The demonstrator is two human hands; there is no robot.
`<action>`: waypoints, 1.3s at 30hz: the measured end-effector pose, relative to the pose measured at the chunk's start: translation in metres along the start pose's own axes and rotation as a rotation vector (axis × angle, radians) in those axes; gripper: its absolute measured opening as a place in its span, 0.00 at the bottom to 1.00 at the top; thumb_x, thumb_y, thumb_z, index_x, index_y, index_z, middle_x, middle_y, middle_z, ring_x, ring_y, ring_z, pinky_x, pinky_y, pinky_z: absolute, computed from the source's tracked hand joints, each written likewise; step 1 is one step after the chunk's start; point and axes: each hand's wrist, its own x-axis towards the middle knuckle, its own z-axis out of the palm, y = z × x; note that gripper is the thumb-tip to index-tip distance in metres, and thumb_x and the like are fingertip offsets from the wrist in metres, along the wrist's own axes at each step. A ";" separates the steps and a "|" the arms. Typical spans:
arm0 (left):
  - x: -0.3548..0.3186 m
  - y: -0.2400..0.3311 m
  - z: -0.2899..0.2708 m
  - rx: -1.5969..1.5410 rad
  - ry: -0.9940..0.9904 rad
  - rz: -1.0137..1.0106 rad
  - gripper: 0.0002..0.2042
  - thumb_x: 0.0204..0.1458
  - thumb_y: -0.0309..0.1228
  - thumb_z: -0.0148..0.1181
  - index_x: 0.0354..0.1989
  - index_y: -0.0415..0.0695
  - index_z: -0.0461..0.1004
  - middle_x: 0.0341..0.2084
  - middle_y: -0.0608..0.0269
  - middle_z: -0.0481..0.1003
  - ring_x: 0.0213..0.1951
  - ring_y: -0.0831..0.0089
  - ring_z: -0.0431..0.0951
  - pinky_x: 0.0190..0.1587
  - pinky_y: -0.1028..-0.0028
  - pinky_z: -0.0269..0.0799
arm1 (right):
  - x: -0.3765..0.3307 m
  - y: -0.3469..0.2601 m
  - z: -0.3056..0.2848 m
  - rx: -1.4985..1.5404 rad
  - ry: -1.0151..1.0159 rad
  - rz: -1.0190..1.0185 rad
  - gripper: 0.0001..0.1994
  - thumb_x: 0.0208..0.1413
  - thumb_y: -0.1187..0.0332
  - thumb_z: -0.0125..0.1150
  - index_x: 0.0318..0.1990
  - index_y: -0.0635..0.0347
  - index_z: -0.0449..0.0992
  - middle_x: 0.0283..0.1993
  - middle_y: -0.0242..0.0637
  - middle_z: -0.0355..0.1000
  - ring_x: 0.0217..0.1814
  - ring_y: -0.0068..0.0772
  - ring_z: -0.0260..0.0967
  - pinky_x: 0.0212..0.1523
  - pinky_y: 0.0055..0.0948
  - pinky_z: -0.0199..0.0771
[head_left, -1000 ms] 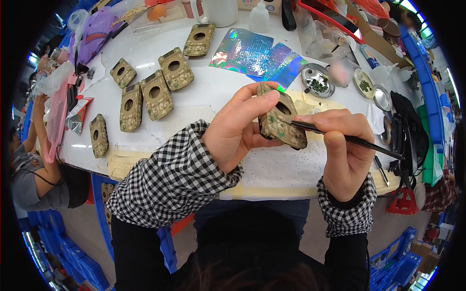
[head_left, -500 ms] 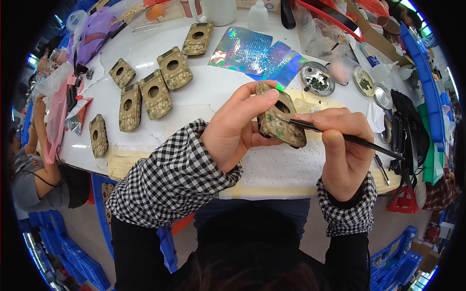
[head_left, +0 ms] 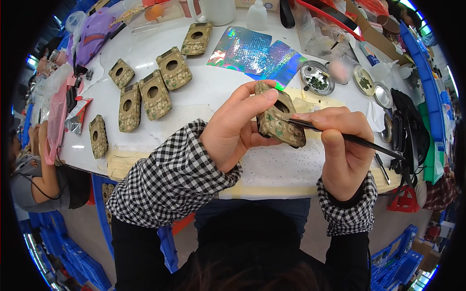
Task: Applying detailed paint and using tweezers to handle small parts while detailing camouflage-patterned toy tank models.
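Fingers (head_left: 257, 103) of the left hand (head_left: 225, 128) clamp a camouflage hull (head_left: 280, 127) above the bench (head_left: 194, 103), inward of its near edge; the right hand (head_left: 348, 167) pinches black tweezers (head_left: 361, 141), tips at the hull. Steady bracing and light pressure should serve best.

White desk (head_left: 199, 80) fills middle of room from where I stand, top glossy, catching pale glints. Yellowish tape (head_left: 125, 164) along part of near edge. Blue frame (head_left: 100, 203) below, toward left. Floor (head_left: 318, 223) dull grey. Blue crates (head_left: 73, 252) down low on left; more blue bins (head_left: 395, 259) low on right, cardboard box (head_left: 421, 248) near them. Long blue panel (head_left: 424, 87) borders desk's right side. Bright strip lights (head_left: 424, 28) near outer margins. Walls too dark, too bent to make out.
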 end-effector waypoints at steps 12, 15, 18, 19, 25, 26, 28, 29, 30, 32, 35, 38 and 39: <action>0.001 0.000 -0.001 -0.094 0.008 -0.045 0.21 0.59 0.41 0.44 0.57 0.43 0.60 0.47 0.58 0.71 0.47 0.71 0.75 0.48 0.70 0.75 | 0.001 0.001 0.001 0.108 0.071 0.040 0.12 0.62 0.64 0.48 0.42 0.67 0.66 0.38 0.42 0.68 0.44 0.36 0.71 0.46 0.34 0.73; 0.001 0.000 -0.003 -0.135 0.008 -0.043 0.20 0.59 0.40 0.43 0.56 0.43 0.61 0.48 0.57 0.71 0.48 0.70 0.74 0.48 0.70 0.75 | 0.001 -0.003 0.003 0.142 0.166 0.014 0.11 0.62 0.65 0.48 0.41 0.68 0.67 0.37 0.41 0.69 0.40 0.31 0.71 0.45 0.28 0.70; 0.001 -0.001 -0.004 -0.153 0.027 -0.029 0.20 0.60 0.40 0.43 0.56 0.43 0.62 0.48 0.57 0.71 0.48 0.70 0.74 0.48 0.70 0.75 | 0.001 -0.006 -0.003 0.018 0.191 -0.020 0.10 0.62 0.68 0.49 0.40 0.68 0.68 0.35 0.39 0.70 0.38 0.26 0.69 0.44 0.23 0.67; 0.001 -0.001 -0.004 -0.153 0.025 -0.022 0.20 0.60 0.40 0.43 0.56 0.43 0.62 0.48 0.58 0.71 0.48 0.70 0.74 0.48 0.70 0.75 | 0.002 -0.008 -0.008 -0.060 0.185 -0.034 0.10 0.62 0.68 0.48 0.40 0.67 0.68 0.34 0.39 0.70 0.38 0.25 0.69 0.43 0.23 0.67; 0.003 -0.003 -0.005 -0.142 0.033 0.004 0.19 0.59 0.39 0.43 0.55 0.43 0.62 0.48 0.56 0.71 0.48 0.69 0.75 0.47 0.72 0.76 | 0.004 -0.008 -0.027 -0.808 0.189 -0.050 0.05 0.52 0.79 0.56 0.36 0.63 0.76 0.29 0.38 0.69 0.32 0.31 0.66 0.35 0.24 0.64; 0.003 -0.003 -0.005 -0.145 0.030 0.010 0.19 0.59 0.39 0.43 0.55 0.43 0.62 0.48 0.55 0.71 0.48 0.68 0.75 0.46 0.72 0.76 | 0.006 -0.007 -0.028 -0.882 0.156 -0.067 0.05 0.49 0.79 0.59 0.35 0.63 0.76 0.28 0.38 0.70 0.32 0.33 0.66 0.34 0.26 0.65; 0.003 -0.003 -0.007 -0.141 0.025 0.016 0.19 0.59 0.39 0.43 0.55 0.42 0.62 0.48 0.54 0.71 0.48 0.68 0.75 0.46 0.72 0.77 | 0.007 -0.005 -0.029 -0.967 0.111 -0.086 0.07 0.45 0.78 0.63 0.34 0.61 0.77 0.27 0.37 0.70 0.31 0.35 0.66 0.33 0.27 0.65; 0.003 -0.003 -0.007 -0.137 0.022 0.020 0.19 0.59 0.39 0.43 0.55 0.42 0.62 0.48 0.53 0.71 0.48 0.67 0.75 0.46 0.72 0.77 | 0.006 -0.002 -0.030 -0.978 0.098 -0.087 0.08 0.44 0.78 0.65 0.34 0.61 0.77 0.26 0.37 0.70 0.31 0.35 0.66 0.33 0.28 0.66; 0.004 -0.003 -0.007 -0.145 0.017 0.018 0.19 0.59 0.39 0.43 0.55 0.42 0.62 0.49 0.53 0.71 0.48 0.67 0.75 0.46 0.71 0.77 | 0.005 0.000 -0.030 -0.989 0.085 -0.090 0.09 0.42 0.77 0.66 0.34 0.61 0.77 0.26 0.36 0.71 0.31 0.36 0.66 0.32 0.29 0.66; 0.005 -0.003 -0.007 -0.156 0.010 0.017 0.19 0.59 0.39 0.43 0.55 0.42 0.63 0.49 0.53 0.71 0.48 0.67 0.75 0.46 0.71 0.77 | 0.003 0.004 -0.032 -0.978 0.089 -0.071 0.09 0.42 0.77 0.67 0.33 0.61 0.77 0.26 0.36 0.71 0.31 0.35 0.66 0.32 0.29 0.66; 0.005 -0.004 -0.007 -0.151 0.027 0.019 0.19 0.59 0.38 0.42 0.55 0.42 0.63 0.49 0.53 0.71 0.48 0.66 0.75 0.46 0.71 0.77 | 0.002 0.008 -0.033 -0.973 0.079 -0.065 0.08 0.41 0.77 0.67 0.31 0.60 0.77 0.26 0.36 0.71 0.31 0.35 0.66 0.31 0.29 0.66; 0.005 -0.004 -0.008 -0.157 0.022 0.012 0.19 0.59 0.38 0.43 0.55 0.42 0.62 0.49 0.53 0.71 0.48 0.66 0.75 0.46 0.71 0.77 | 0.003 0.005 -0.032 -0.968 0.102 -0.091 0.07 0.40 0.78 0.68 0.30 0.61 0.77 0.26 0.37 0.71 0.31 0.35 0.66 0.30 0.28 0.66; 0.005 -0.004 -0.007 -0.160 0.021 0.013 0.19 0.59 0.38 0.43 0.55 0.41 0.62 0.49 0.53 0.71 0.48 0.66 0.75 0.46 0.71 0.77 | 0.004 0.002 -0.031 -0.965 0.117 -0.104 0.07 0.40 0.78 0.68 0.30 0.61 0.77 0.26 0.37 0.71 0.31 0.34 0.66 0.30 0.27 0.65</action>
